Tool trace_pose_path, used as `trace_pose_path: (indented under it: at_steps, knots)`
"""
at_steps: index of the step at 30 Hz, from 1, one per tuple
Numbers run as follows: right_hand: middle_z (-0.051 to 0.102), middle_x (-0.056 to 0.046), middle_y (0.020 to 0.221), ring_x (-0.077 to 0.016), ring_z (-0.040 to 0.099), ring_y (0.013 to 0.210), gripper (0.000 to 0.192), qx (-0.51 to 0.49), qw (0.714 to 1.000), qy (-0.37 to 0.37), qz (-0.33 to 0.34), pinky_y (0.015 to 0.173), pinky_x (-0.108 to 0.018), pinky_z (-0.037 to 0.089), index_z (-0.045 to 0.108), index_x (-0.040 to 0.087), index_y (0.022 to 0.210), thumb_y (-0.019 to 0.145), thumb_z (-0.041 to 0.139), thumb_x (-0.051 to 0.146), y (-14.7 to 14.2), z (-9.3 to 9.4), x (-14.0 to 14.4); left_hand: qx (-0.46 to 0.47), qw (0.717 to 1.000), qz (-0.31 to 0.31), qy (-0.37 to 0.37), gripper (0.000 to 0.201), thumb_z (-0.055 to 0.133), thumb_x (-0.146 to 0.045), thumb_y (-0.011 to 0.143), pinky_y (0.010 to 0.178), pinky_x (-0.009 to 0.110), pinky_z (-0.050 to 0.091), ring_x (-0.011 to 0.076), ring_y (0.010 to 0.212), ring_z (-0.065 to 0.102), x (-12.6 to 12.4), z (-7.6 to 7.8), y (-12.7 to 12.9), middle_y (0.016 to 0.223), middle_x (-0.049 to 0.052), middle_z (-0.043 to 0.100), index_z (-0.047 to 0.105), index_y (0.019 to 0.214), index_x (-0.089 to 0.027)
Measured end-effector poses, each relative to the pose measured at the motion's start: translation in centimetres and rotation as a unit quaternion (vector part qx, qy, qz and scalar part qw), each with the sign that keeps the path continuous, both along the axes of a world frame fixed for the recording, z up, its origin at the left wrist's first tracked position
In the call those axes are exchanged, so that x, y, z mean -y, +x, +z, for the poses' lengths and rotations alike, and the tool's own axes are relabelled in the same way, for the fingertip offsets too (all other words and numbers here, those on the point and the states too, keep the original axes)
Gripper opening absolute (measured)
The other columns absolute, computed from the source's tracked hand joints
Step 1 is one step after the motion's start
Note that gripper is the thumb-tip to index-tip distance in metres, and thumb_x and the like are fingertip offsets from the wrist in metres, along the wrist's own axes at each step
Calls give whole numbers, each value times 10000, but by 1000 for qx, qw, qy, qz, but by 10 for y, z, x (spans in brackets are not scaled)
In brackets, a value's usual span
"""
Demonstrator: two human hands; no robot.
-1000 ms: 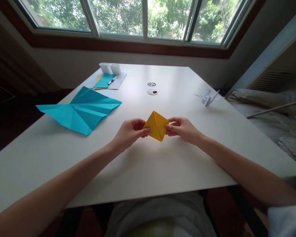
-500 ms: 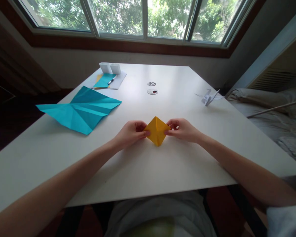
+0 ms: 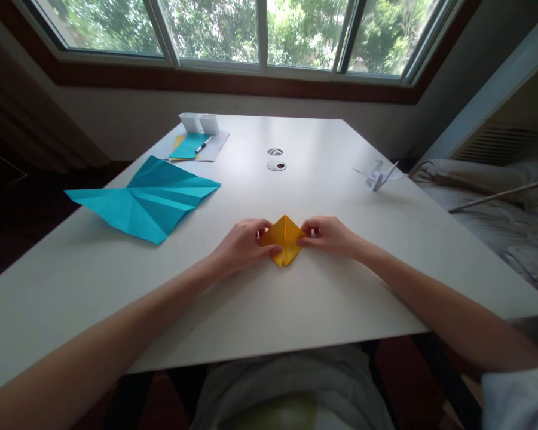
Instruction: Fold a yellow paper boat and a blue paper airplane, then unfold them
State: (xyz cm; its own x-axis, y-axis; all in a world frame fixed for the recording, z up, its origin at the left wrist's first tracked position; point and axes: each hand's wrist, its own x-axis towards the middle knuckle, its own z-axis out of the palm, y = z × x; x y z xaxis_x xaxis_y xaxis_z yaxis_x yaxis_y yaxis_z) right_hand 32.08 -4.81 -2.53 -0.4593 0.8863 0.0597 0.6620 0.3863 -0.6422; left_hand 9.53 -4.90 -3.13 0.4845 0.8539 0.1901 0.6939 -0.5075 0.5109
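A small folded sheet of yellow origami paper (image 3: 286, 236) is held between my two hands, just above or on the white table (image 3: 269, 316). It is diamond-shaped, with a crease down its middle and a split at its lower tip. My left hand (image 3: 244, 243) pinches the left corner, its thumb lying across the lower left face. At the right corner, my right hand (image 3: 332, 236) grips the paper between thumb and fingers. Parts of both side corners are hidden by my fingertips.
Left of my hands lies a large creased turquoise paper (image 3: 156, 200). A white paper crane (image 3: 377, 176) stands at the right. Toward the back left are paper sheets (image 3: 215, 149), a pen (image 3: 202, 145) and two white folded boxes (image 3: 209, 124). Two round stickers (image 3: 277, 166) lie mid-table.
My left thumb has slid inward and down over the yellow paper. Its lower tip, pointed before, now looks blunter and split. The right hand has barely moved.
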Motion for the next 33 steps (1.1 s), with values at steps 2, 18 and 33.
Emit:
trace_pose_path:
  at_steps: [2, 18, 33]
  knots:
    - [554, 22, 666, -84, 456, 590, 129, -1, 1000, -3, 1, 543, -201, 341, 631, 166, 753, 715, 614, 288, 0, 0, 0, -2, 999, 10, 33, 455, 654, -451, 673, 608, 277, 411, 170, 682, 516, 2, -3, 1, 771, 18, 580, 549, 1021, -179]
    - [592, 20, 718, -91, 479, 579, 253, 18, 999, 25, -18, 566, -219, 355, 603, 193, 919, 711, 611, 338, -1, -2, -1, -96, 978, -94, 162, 237, 422, -235, 889, 731, 306, 472, 176, 804, 531, 24, 0, 10, 838, 65, 618, 643, 840, -165]
    - [581, 13, 751, -126, 543, 628, 673, 34, 999, -39, 2, 577, -233, 395, 367, 200, 1293, 708, 628, 408, 12, 8, 0, -151, 954, -156, 204, 283, 374, -145, 885, 890, 356, 489, 225, 1095, 549, 45, -2, 17, 1135, 125, 600, 562, 1096, -133]
